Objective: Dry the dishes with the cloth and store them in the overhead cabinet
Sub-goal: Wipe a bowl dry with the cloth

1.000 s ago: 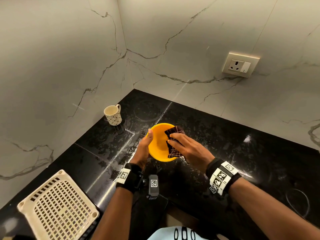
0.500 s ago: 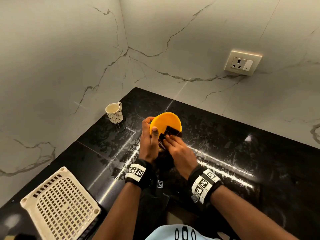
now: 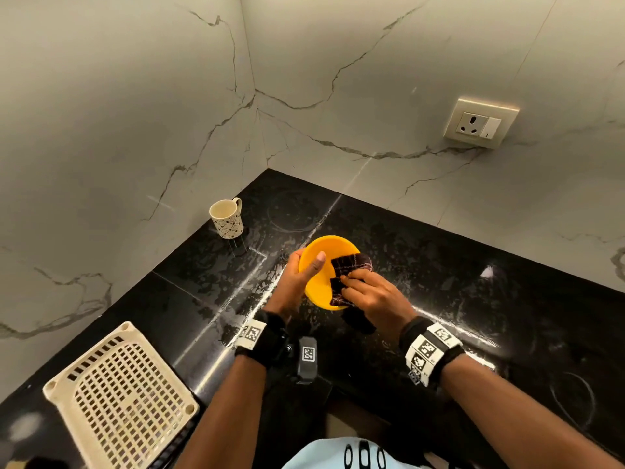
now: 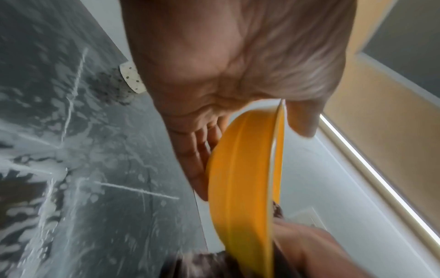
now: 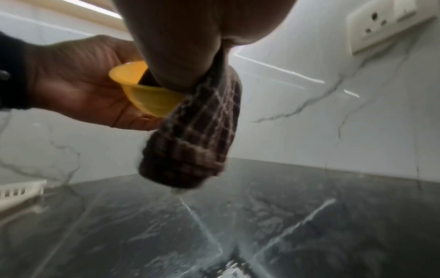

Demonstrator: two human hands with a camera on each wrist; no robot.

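A: Where was the small round yellow plastic bowl (image 3: 321, 265)?

B: Up off the glossy black stone bench (image 3: 439, 282), between the two hands; the left hand (image 3: 297, 282) gripped its rim, thumb inside, fingers (image 4: 202, 159) spread behind the outer wall; the bowl was tilted on edge.

A: And the right hand (image 3: 375, 299)?

B: Clamped on the dark brown checked cloth (image 3: 351, 265); it pressed the cloth against the bowl's inside; a fold of the cloth hung below the bowl.

A: Anything else near?

B: A cream patterned ceramic mug (image 3: 227, 218) stood upright beyond the left hand, apart from it; a cream plastic lattice basket (image 3: 118, 401) lay on the bench, nearer than the left wrist.
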